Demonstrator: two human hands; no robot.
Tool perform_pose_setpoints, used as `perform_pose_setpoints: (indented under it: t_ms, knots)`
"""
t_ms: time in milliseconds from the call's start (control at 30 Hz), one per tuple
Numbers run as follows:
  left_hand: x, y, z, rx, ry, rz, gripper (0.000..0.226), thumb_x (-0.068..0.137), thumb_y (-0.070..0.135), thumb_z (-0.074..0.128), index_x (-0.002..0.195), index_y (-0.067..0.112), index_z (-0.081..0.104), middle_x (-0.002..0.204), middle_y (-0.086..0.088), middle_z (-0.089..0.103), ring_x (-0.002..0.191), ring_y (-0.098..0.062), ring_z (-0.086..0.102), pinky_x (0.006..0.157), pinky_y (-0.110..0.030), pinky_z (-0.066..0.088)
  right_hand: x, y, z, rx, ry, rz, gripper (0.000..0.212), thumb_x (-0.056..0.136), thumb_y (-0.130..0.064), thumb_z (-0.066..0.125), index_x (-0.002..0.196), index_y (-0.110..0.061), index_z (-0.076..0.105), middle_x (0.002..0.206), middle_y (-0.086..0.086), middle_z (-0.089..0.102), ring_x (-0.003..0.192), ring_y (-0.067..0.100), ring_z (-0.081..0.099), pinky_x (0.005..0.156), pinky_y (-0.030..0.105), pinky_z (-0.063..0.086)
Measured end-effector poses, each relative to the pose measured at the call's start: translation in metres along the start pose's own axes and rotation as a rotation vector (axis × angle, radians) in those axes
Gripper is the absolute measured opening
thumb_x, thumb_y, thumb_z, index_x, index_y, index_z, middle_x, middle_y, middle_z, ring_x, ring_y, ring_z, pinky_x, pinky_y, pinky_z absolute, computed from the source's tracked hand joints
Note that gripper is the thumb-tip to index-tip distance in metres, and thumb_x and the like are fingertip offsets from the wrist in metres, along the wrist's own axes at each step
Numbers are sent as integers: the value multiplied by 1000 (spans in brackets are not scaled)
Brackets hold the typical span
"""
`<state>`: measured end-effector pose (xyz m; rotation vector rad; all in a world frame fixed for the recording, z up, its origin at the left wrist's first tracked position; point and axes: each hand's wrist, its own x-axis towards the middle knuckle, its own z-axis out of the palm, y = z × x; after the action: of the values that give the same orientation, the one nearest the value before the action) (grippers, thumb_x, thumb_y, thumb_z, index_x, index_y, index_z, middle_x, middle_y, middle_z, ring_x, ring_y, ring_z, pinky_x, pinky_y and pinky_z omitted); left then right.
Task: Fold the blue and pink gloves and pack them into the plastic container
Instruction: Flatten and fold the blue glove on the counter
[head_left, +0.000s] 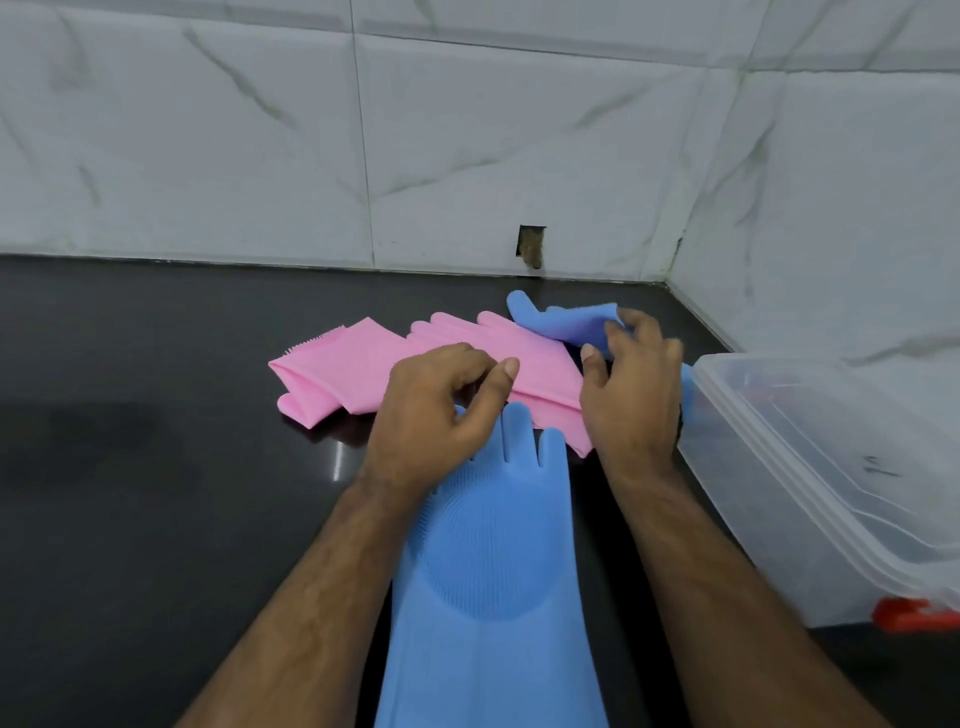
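Observation:
A blue glove (493, 545) lies flat in front of me, bristled palm up, fingers pointing away. My left hand (436, 410) rests over its finger end with fingers curled; whether it grips a glove finger is hidden. Beyond it a pink glove (540, 364) lies across the counter, and a second, folded pink glove (332, 369) sits to its left. At the back right lies the second blue glove (561, 319). My right hand (631, 384) closes over that glove's near end. The clear plastic container (810, 467) stands at the right, touching nothing I hold.
Everything lies on a dark glossy counter (156, 467) that meets white marble-look wall tiles (467, 156) at the back and right. A small hole (531, 247) is cut in the back tile. The container has a red clasp (909, 613) on its near side.

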<state>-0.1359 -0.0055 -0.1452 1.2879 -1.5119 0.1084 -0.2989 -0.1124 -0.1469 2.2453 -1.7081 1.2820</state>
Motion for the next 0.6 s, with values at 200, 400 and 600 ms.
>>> perform_pose_setpoints:
  t_ms: [200, 400, 600]
  knots:
    - [-2, 0, 5, -182, -94, -263, 63, 100, 56, 51, 78, 1, 73, 70, -3, 75, 67, -23, 70, 67, -41, 56, -1, -22, -13, 79, 162, -219, 29, 96, -29, 64, 124, -25, 70, 144, -21, 55, 108, 23, 44, 88, 33, 28]
    - [4, 1, 3, -285, -94, -574, 80, 96, 76, 35, 82, 11, 78, 82, -1, 80, 72, -19, 74, 80, -47, 61, -5, -33, -23, 501, 200, -557, 44, 98, -21, 68, 140, -8, 60, 152, 1, 50, 125, 16, 56, 108, 23, 37]
    - [0, 7, -4, -35, 54, -349, 68, 96, 71, 20, 59, 20, 46, 60, 1, 53, 64, -12, 48, 65, -33, 40, -12, -43, -25, 777, 134, -465, 53, 96, -4, 67, 147, -6, 51, 155, 1, 41, 146, 10, 39, 117, 22, 32]
